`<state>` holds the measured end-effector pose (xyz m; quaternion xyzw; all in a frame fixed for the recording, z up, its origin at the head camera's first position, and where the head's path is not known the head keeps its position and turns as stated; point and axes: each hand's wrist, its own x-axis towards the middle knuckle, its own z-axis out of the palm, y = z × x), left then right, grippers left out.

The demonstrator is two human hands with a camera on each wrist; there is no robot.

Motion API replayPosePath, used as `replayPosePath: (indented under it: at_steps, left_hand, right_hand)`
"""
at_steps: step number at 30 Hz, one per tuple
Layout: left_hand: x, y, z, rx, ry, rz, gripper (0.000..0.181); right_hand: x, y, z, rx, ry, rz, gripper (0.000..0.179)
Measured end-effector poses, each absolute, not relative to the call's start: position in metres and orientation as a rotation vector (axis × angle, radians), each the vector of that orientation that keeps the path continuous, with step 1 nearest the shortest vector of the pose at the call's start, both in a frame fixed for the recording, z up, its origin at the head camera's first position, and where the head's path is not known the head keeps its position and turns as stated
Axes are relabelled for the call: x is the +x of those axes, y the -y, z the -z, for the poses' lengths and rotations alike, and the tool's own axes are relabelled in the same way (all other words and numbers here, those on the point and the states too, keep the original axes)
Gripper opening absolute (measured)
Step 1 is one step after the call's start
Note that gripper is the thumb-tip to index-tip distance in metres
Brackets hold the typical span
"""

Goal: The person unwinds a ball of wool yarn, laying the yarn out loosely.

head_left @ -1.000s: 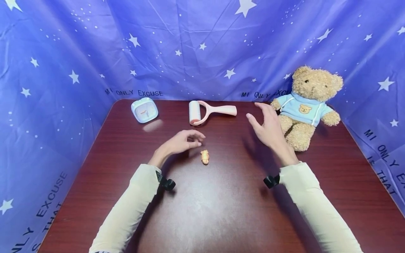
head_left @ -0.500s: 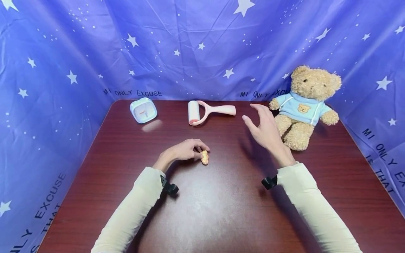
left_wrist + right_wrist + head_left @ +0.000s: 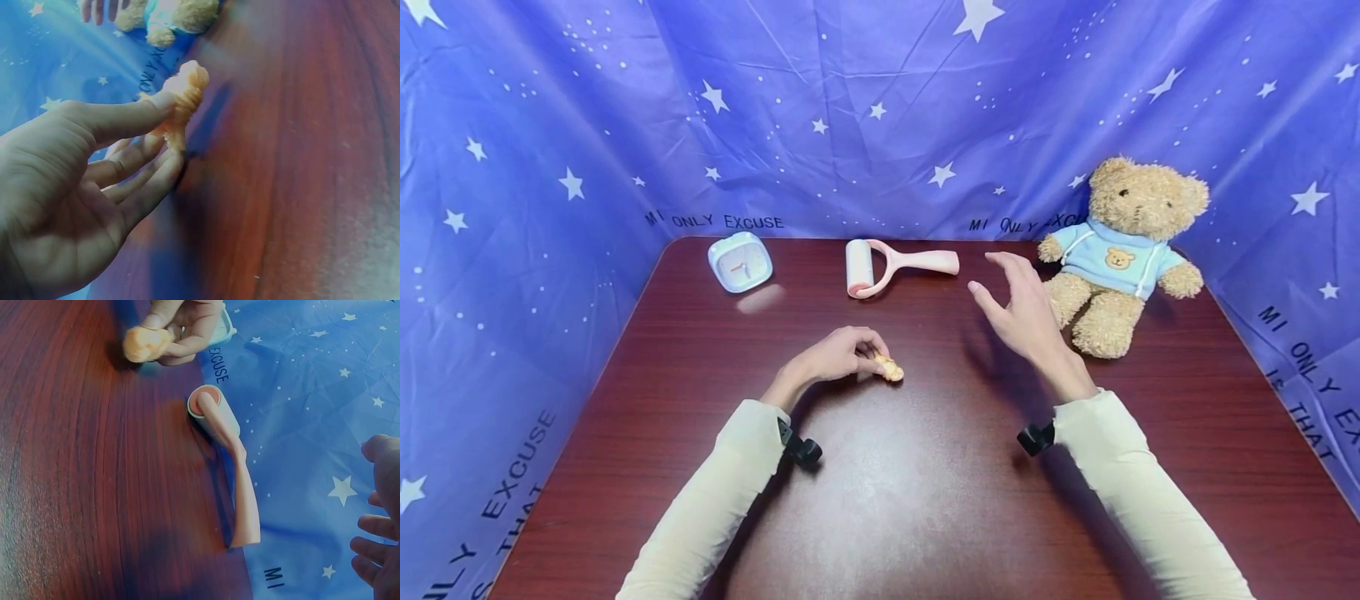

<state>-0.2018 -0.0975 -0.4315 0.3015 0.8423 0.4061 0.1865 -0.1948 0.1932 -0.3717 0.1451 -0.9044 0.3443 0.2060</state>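
Note:
Near the table's middle, my left hand (image 3: pixel 838 354) pinches a small orange-yellow figurine (image 3: pixel 891 368) between thumb and fingers. In the left wrist view the figurine (image 3: pixel 187 94) stands up from the fingertips, its surface ridged, and it looks raised off the table. The right wrist view shows its rounded end (image 3: pixel 142 345) pointing out of the grip. My right hand (image 3: pixel 1026 317) holds nothing; its fingers are spread in the air, in front of the teddy bear (image 3: pixel 1120 250) in a light blue hoodie.
A pink-handled lint roller (image 3: pixel 917 262) lies along the back of the dark red wooden table (image 3: pixel 880 517). A pale blue alarm clock (image 3: pixel 741 262) stands at the back left. Blue star-print cloth (image 3: pixel 880 167) hangs behind and at both sides.
My left hand has come down towards me, taken hold of the figurine, turned it and seemingly lifted it. My right hand has drifted slightly left, staying spread.

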Motion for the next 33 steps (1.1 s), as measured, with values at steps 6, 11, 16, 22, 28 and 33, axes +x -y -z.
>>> replayPosePath:
  at_steps: [6,11,16,22,28,33]
  left_hand:
    - [-0.203,0.101,0.423,0.742,-2.262,-1.356,0.017]
    - [-0.201,0.100,0.410,0.711,-2.203,-1.472,0.017]
    - [-0.200,0.097,0.400,0.732,-2.204,-1.484,0.015]
    - [-0.196,0.093,0.388,0.813,-2.216,-1.470,0.012]
    - [-0.193,0.090,0.378,0.839,-2.198,-1.532,0.014]
    - [-0.191,0.087,0.372,0.860,-2.156,-1.597,0.016]
  right_hand:
    - [-0.192,-0.188,0.370,0.446,2.480,-0.982,0.049]
    - [-0.189,-0.183,0.368,0.478,2.467,-0.994,0.047]
    - [-0.186,-0.177,0.369,0.528,2.464,-1.030,0.044]
    - [-0.179,-0.166,0.371,0.628,2.469,-1.135,0.040]
    - [-0.171,-0.155,0.373,0.740,2.483,-1.296,0.030]
    - [-0.167,-0.148,0.374,0.829,2.506,-1.430,0.021]
